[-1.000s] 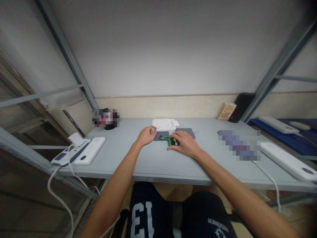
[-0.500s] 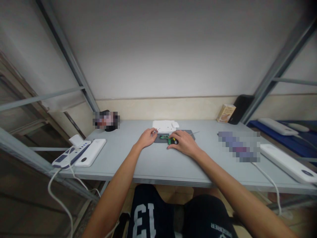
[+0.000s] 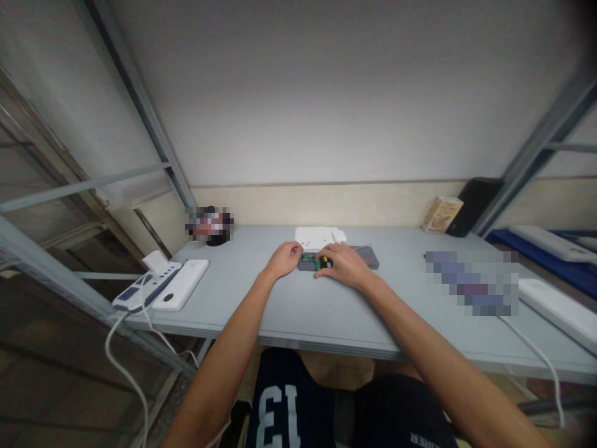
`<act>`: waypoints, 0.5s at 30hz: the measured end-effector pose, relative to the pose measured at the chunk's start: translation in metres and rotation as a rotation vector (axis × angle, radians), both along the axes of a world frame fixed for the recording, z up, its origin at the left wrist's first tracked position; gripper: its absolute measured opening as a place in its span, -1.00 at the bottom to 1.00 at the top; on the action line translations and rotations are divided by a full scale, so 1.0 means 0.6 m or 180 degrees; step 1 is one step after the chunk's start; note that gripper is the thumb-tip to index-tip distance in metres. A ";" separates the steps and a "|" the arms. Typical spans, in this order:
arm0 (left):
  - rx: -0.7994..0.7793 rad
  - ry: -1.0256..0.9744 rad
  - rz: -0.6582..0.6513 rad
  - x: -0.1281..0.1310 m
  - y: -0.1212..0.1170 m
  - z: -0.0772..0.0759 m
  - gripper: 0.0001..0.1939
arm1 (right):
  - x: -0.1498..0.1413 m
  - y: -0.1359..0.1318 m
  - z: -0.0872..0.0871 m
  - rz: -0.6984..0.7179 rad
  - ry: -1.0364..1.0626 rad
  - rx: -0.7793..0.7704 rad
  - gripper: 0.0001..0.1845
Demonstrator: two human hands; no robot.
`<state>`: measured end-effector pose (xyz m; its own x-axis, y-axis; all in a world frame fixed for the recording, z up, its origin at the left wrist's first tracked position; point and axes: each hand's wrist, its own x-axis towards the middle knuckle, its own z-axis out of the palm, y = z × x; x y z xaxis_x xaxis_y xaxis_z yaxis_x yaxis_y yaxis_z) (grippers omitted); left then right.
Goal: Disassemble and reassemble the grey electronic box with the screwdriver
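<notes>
My right hand [image 3: 346,265] is curled over a green circuit board [image 3: 308,257], thumb on the near side and fingers on the far side. A black part with a yellow spot [image 3: 325,261] shows under its fingers. The board lies over a flat grey case [image 3: 368,257] that sticks out to the right behind my hand. My left hand [image 3: 283,260] rests at the left end of the case and board, thumb and fingers drawn together; what they hold, if anything, is too small to make out.
Beyond my hands lies a white plate-like piece [image 3: 317,236] with small dark dots. On the left stand a power strip [image 3: 149,287] and a white slab [image 3: 181,285] with cables. A small yellow box [image 3: 442,215] leans at the back right. A blurred-out item [image 3: 471,281] lies on the right.
The view has shifted slightly. The board has come down against the grey case, its left part now level with it. My left fingers have closed in at the board's left end.
</notes>
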<state>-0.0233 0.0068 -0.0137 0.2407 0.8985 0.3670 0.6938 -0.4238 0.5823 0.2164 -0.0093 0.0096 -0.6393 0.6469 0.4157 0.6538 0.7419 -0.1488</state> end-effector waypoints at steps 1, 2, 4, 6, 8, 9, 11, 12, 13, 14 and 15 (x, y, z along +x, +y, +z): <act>0.0003 -0.0008 -0.0029 0.001 0.000 0.001 -0.72 | 0.000 -0.002 -0.002 -0.0011 0.0026 0.0006 -0.45; 0.0004 -0.0017 -0.0056 0.001 0.000 0.001 -0.71 | 0.001 -0.003 -0.004 -0.0018 0.0053 0.0003 -0.45; 0.0000 -0.0032 -0.0102 0.002 0.001 0.002 -0.68 | 0.003 -0.003 -0.007 -0.0017 0.0109 -0.0017 -0.44; -0.0012 -0.0042 -0.0131 0.002 0.002 0.002 -0.67 | 0.004 -0.002 -0.010 0.0005 0.0170 -0.0029 -0.43; -0.0023 -0.0045 -0.0156 0.001 0.003 0.001 -0.67 | 0.005 -0.001 -0.012 0.0023 0.0226 -0.0033 -0.43; -0.0029 -0.0044 -0.0170 0.000 0.003 0.000 -0.68 | 0.005 -0.001 -0.012 0.0022 0.0242 -0.0030 -0.43; -0.0043 -0.0041 -0.0205 -0.001 0.004 0.000 -0.67 | 0.005 -0.001 -0.013 -0.0011 0.0253 -0.0012 -0.44; -0.0049 -0.0041 -0.0221 -0.001 0.004 -0.001 -0.67 | 0.005 -0.001 -0.013 -0.0038 0.0248 -0.0001 -0.45; -0.0053 -0.0043 -0.0233 -0.001 0.004 -0.001 -0.67 | 0.005 -0.001 -0.012 -0.0062 0.0239 0.0010 -0.45; -0.0057 -0.0047 -0.0245 -0.001 0.003 0.000 -0.67 | 0.005 -0.001 -0.012 -0.0078 0.0231 0.0018 -0.46; -0.0060 -0.0054 -0.0256 -0.001 0.003 0.000 -0.67 | 0.005 0.000 -0.011 -0.0079 0.0219 0.0017 -0.46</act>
